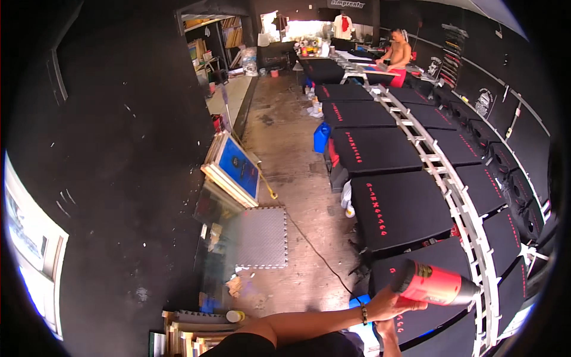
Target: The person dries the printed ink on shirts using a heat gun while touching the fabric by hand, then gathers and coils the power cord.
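A red and black heat gun [430, 283] with a metal nozzle is in my left hand [397, 305], which is closed about it low on its body. Its nozzle points right, over the metal rail beside the black print boards. My right hand [387, 332] is just below the left, close against it and partly hidden; what its fingers hold cannot be made out. Under the heat gun lies a black print board [428, 267] with red marks along its left edge. A dark cord [319, 255] runs over the floor towards my left wrist.
Rows of black-covered boards [401, 207] flank a ladder-like metal rail [439, 172]. A person [399, 56] works at the far end. Framed screens [238, 167] lean at left near a grey foam mat [262, 238]. A blue jug [322, 137] stands beside the boards; more frames [196, 334] are stacked lower left.
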